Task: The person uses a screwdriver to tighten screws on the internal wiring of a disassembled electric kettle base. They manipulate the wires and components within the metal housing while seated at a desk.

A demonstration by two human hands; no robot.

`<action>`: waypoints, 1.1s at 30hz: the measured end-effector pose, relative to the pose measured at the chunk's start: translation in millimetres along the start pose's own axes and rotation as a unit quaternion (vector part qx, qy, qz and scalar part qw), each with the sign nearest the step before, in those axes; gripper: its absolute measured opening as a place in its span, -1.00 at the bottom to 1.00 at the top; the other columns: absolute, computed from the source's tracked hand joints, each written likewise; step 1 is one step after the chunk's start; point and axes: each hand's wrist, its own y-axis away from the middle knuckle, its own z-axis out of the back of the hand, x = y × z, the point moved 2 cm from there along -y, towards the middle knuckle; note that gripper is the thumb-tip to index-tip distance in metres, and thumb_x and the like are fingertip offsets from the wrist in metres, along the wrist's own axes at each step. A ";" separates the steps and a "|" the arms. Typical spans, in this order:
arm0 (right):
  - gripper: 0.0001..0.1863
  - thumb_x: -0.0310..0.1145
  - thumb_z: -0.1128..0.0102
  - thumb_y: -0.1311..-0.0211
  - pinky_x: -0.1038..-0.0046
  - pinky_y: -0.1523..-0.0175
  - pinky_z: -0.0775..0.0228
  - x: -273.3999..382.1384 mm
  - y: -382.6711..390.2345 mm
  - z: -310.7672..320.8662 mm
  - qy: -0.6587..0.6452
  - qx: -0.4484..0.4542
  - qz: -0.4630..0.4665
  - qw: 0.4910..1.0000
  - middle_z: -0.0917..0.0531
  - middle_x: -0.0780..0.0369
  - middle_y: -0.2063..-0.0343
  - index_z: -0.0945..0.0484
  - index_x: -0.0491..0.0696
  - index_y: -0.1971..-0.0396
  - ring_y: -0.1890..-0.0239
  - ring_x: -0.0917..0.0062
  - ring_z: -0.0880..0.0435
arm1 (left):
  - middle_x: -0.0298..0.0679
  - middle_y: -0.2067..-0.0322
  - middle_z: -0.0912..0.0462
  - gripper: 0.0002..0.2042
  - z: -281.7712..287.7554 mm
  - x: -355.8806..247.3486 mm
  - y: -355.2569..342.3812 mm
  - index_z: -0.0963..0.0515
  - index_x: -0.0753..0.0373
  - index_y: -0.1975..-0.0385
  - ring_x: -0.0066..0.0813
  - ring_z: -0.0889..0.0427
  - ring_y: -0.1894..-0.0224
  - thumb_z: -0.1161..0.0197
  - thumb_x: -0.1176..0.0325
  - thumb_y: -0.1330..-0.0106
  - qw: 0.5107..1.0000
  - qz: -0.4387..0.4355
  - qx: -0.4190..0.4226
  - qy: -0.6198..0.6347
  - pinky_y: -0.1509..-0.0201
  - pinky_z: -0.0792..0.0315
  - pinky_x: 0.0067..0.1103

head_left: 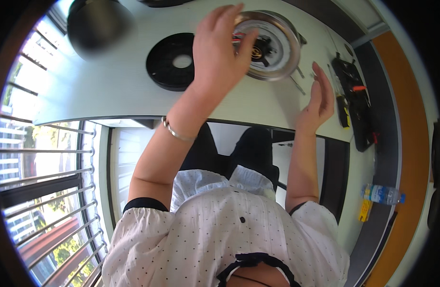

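Observation:
Above the left side of a round metal part with a silver rim is my left hand, thumb and fingers apart. Its fingertips overlap the rim, and I cannot tell whether they touch it. The metal part has a pale inner face and a black central fitting; red wires show between my thumb and fingers. My right hand is raised at the right, palm turned inward, fingers extended and slightly bent. Two thin metal rods lie between it and the metal part. A black round base with a central hole sits left of my left hand, partly covered by it.
A blurred dark rounded object stands at the far left of the white table. Along the right lie a yellow-and-black screwdriver and a black tool tray. A water bottle and a yellow packet are farther right.

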 end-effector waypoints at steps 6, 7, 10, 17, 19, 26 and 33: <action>-0.54 -0.48 -0.24 -0.08 0.35 -0.21 -0.22 3.7 2.5 -8.7 0.080 0.054 0.036 0.995 -0.53 0.09 -0.05 -0.45 -0.18 -0.04 -0.12 0.36 -0.46 | -0.15 -0.09 -0.34 -0.33 62.8 -11.3 30.5 -0.47 0.10 -0.05 -0.03 -0.23 -0.19 -0.48 0.45 0.23 0.964 0.000 0.213 -0.157 -0.21 -0.24 -0.25; -0.49 -0.47 -0.28 -0.05 0.33 -0.21 -0.23 8.6 1.8 -13.9 0.110 0.064 0.045 0.991 -0.52 0.09 -0.06 -0.44 -0.19 -0.06 -0.12 0.34 -0.46 | -0.14 -0.09 -0.34 -0.33 66.7 -5.9 34.1 -0.47 0.10 -0.05 -0.04 -0.22 -0.19 -0.48 0.45 0.23 0.960 0.002 0.223 -0.171 -0.21 -0.24 -0.26; -0.41 -0.44 -0.36 0.02 0.32 -0.19 -0.25 9.0 3.0 -24.4 0.180 0.087 0.088 0.976 -0.50 0.06 -0.06 -0.41 -0.19 -0.08 -0.12 0.26 -0.47 | -0.12 -0.08 -0.34 -0.31 76.4 10.9 40.0 -0.45 0.09 -0.08 -0.04 -0.22 -0.20 -0.46 0.47 0.21 0.948 0.012 0.249 -0.196 -0.23 -0.21 -0.27; -0.39 -0.42 -0.36 0.06 0.30 -0.15 -0.28 -1.4 3.5 -26.9 0.245 0.111 0.123 0.955 -0.50 -0.02 -0.03 -0.40 -0.24 -0.07 -0.07 0.17 -0.49 | -0.14 -0.06 -0.36 -0.42 80.4 51.0 30.4 -0.49 0.10 -0.01 -0.07 -0.22 -0.21 -0.45 0.40 0.15 0.942 -0.007 0.241 -0.234 -0.27 -0.03 0.02; -0.40 -0.43 -0.34 0.05 0.29 -0.14 -0.29 3.5 3.6 -30.2 0.256 0.108 0.136 0.951 -0.50 -0.02 -0.03 -0.40 -0.25 -0.06 -0.06 0.17 -0.50 | -0.14 -0.06 -0.36 -0.44 78.3 57.3 27.5 -0.50 0.09 0.00 -0.07 -0.22 -0.22 -0.45 0.40 0.14 0.942 -0.005 0.238 -0.237 -0.26 -0.02 0.05; -0.42 -0.46 -0.31 0.03 0.31 -0.11 -0.34 5.5 4.1 -33.0 0.244 0.091 0.149 0.954 -0.50 -0.03 -0.03 -0.40 -0.26 -0.06 -0.04 0.16 -0.51 | -0.12 -0.05 -0.40 -0.46 61.4 43.4 16.7 -0.49 0.18 -0.01 -0.09 -0.26 -0.19 -0.41 0.41 0.08 0.952 -0.008 0.245 -0.182 -0.28 -0.08 -0.11; -0.40 -0.48 -0.29 0.02 0.31 -0.10 -0.34 5.3 6.3 -30.8 0.233 0.106 0.117 0.959 -0.50 -0.03 -0.03 -0.37 -0.25 -0.10 -0.03 0.16 -0.52 | 0.05 0.07 -0.54 -0.54 5.0 23.0 -9.4 -0.43 0.40 -0.06 -0.09 -0.52 0.04 -0.23 0.25 -0.21 0.984 0.048 0.142 0.100 -0.06 -0.38 -0.43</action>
